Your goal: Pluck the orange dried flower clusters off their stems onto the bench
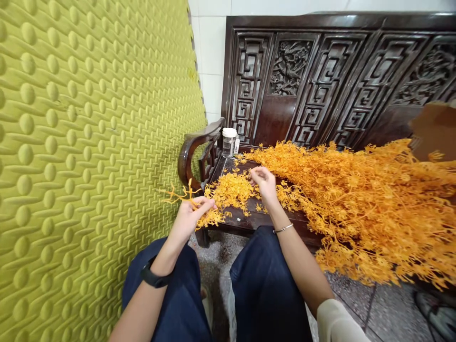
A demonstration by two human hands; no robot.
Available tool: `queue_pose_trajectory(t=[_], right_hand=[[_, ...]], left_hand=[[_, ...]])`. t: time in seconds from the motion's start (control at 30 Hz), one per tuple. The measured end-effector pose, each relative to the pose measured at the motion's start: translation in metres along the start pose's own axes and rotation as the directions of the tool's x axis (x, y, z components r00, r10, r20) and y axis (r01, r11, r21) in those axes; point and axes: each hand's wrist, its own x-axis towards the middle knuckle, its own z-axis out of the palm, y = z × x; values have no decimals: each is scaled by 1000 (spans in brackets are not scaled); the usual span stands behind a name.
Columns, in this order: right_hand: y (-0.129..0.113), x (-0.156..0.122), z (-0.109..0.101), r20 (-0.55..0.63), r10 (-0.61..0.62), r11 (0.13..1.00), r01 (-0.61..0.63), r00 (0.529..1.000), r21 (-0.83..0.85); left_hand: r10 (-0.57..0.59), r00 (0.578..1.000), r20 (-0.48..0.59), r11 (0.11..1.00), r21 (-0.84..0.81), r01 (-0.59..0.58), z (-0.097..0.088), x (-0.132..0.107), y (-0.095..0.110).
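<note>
My left hand (pixel 192 216) is closed around an orange artificial flower sprig (pixel 185 194), whose bare branching stems stick out to the left, while florets show below the fingers. My right hand (pixel 264 183) hovers over the bench seat with thumb and fingers pinched together; what they hold, if anything, is too small to make out. Between the hands, a loose pile of orange florets (pixel 233 190) lies on the dark wooden bench (pixel 249 218). A large bunch of orange flower stems (pixel 374 204) spreads along the seat to the right of my right hand.
A clear jar with a white lid (pixel 229 142) stands in the bench's back left corner, by the curved armrest (pixel 194 152). A textured yellow-green foam wall (pixel 89 142) rises close on my left. Brown cardboard (pixel 432 130) sits behind the bunch at right.
</note>
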Motion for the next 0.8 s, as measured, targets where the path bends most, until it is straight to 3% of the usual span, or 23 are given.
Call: queue_pose_trajectory(t=[0.1,0.2,0.33,0.43,0.5,0.63,0.8], right_hand=[[25,13,-1,128,86,993,-75,988,-90],[31,11,8,252,160,974,-112,954,-197],[2,-13,15,434,43,993,11,900,-121],[-27,-34,18,645,-9,1000,10,764,2],[-37,-44,22,687,-16,1000,15,727,8],[-31,-50,33,542,27,1000,-30,840,-4],[-21,-54,51,352,105,993,-117,930,14]], left_hand=[[-19,1000,-23,1000,-6,19,1,3,-2],[-27,1000,7,1000,-14,27,5,4,-4],[-24,996,87,999,27,21,10,6,-8],[-5,992,127,998,69,-4,13,6,-8],[0,991,132,996,88,-12,14,6,-7],[9,995,98,996,86,-18,15,9,-5],[36,999,13,988,150,-38,19,20,-8]])
